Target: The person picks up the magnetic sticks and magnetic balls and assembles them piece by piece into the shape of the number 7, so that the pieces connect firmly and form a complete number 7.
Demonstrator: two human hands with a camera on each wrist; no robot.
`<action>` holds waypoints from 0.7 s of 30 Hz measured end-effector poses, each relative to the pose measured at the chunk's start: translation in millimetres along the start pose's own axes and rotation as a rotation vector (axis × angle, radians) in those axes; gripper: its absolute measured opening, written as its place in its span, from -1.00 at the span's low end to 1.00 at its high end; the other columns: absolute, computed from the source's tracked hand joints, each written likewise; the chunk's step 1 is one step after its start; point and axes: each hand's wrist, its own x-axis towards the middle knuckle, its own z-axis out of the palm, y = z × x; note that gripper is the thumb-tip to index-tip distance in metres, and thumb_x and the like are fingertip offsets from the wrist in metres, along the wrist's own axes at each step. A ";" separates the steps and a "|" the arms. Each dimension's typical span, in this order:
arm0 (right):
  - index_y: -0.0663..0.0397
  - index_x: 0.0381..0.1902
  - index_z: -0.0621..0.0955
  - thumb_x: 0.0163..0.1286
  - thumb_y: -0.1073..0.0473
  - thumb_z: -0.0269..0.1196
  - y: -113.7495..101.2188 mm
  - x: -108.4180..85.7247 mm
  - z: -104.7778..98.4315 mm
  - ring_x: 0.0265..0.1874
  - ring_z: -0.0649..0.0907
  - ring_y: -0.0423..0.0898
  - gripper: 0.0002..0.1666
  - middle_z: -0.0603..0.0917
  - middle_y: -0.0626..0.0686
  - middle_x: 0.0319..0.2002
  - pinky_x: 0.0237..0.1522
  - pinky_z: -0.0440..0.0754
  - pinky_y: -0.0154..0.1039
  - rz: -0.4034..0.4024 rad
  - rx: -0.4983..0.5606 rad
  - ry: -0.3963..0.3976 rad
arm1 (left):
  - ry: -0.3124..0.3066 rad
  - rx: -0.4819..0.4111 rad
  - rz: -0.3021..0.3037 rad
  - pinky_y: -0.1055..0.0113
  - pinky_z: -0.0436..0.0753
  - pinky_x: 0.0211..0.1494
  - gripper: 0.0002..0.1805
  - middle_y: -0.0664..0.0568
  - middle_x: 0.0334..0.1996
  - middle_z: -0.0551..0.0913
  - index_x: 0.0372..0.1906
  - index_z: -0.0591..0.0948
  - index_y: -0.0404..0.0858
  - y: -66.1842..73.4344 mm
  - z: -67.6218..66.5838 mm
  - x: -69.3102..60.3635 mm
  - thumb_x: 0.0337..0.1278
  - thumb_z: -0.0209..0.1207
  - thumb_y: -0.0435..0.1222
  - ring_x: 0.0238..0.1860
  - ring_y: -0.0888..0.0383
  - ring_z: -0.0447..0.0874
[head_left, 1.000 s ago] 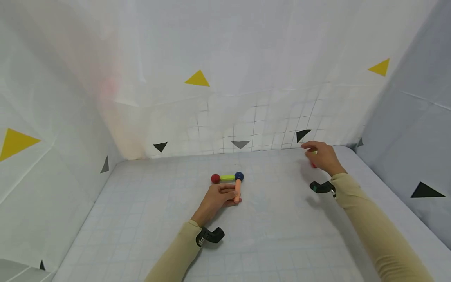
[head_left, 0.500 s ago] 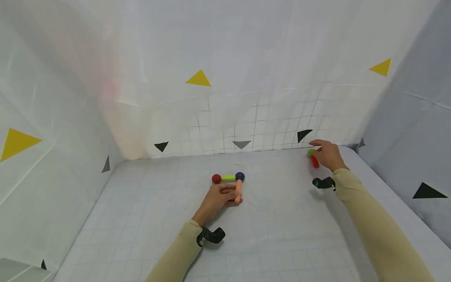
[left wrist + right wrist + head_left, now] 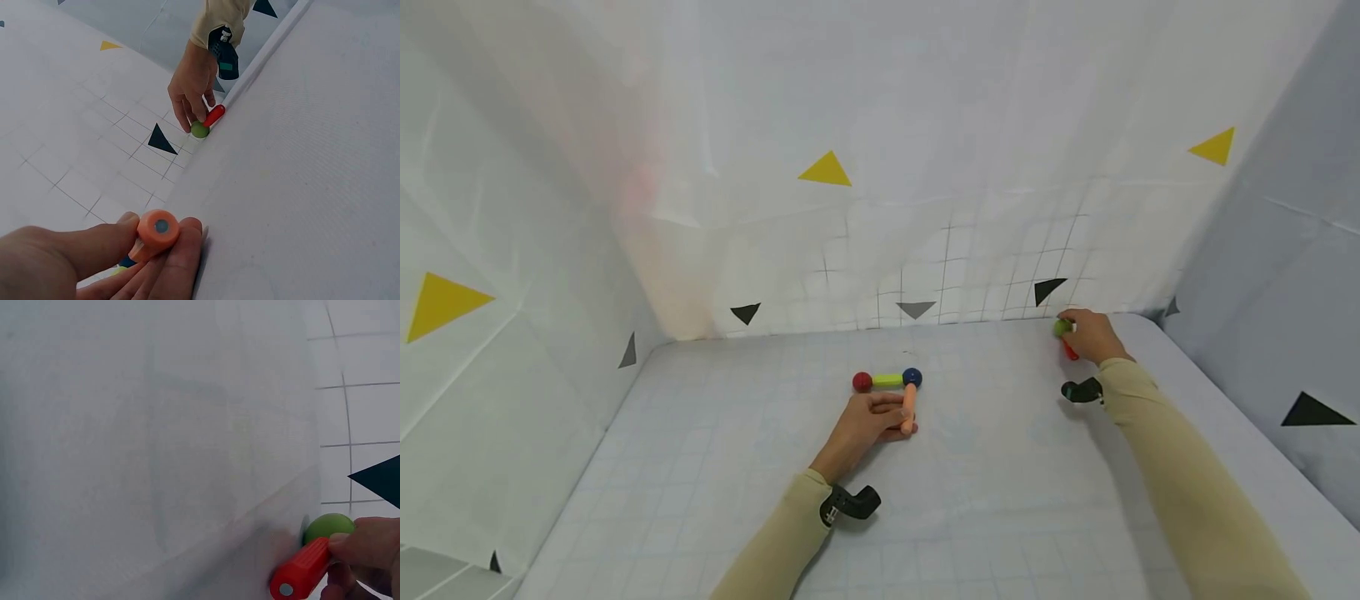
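Note:
The left hand pinches an orange rod between thumb and fingers. At the rod's far end is a blue ball, joined by a yellow-green rod to a red ball. In the left wrist view, the orange rod's near end shows a grey metal disc. Near the table's back right, the right hand has thumb and fingers on a green ball with a red rod against it. The right wrist view shows the thumb at the joint of green ball and red rod.
A white sheet with faint grid lines covers the table. White hanging sheets with yellow and black triangles stand behind and at both sides. Each wrist wears a black device, the left one close above the table.
The right hand shifted away from the green ball and red rod, uncovering them, then came back with its fingers closed round the green ball. The left hand keeps its hold on the orange rod.

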 end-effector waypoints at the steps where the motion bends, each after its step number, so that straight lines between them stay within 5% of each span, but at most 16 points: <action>1: 0.47 0.35 0.45 0.42 0.41 0.16 -0.1 0.2 0.0 0.18 0.46 0.46 -0.45 0.45 0.57 0.23 0.23 0.43 0.35 -0.006 -0.008 -0.008 | -0.001 0.000 0.002 0.21 0.74 -0.01 -0.57 -0.20 -0.04 0.75 0.28 0.56 -0.48 -0.2 0.0 0.1 0.41 0.29 -0.40 -0.08 -0.07 0.81; 10: 0.48 0.34 0.45 0.40 0.40 0.15 -2.1 4.3 -3.1 0.08 0.48 0.40 -0.43 0.49 0.55 0.17 0.22 0.44 0.33 0.006 -0.043 -0.100 | -0.002 0.007 0.005 0.21 0.74 -0.02 -0.57 -0.19 -0.04 0.76 0.28 0.57 -0.48 0.4 -0.2 0.5 0.42 0.29 -0.39 -0.08 -0.06 0.81; 21: 0.32 0.24 0.41 0.45 0.35 0.28 1.5 -4.0 2.0 0.09 0.52 0.39 -0.53 0.47 0.53 0.18 0.09 0.60 0.22 0.059 0.124 -0.051 | 0.006 0.024 0.002 0.22 0.74 -0.03 -0.58 -0.19 -0.06 0.76 0.28 0.57 -0.47 0.6 0.6 0.8 0.42 0.29 -0.39 -0.09 -0.05 0.81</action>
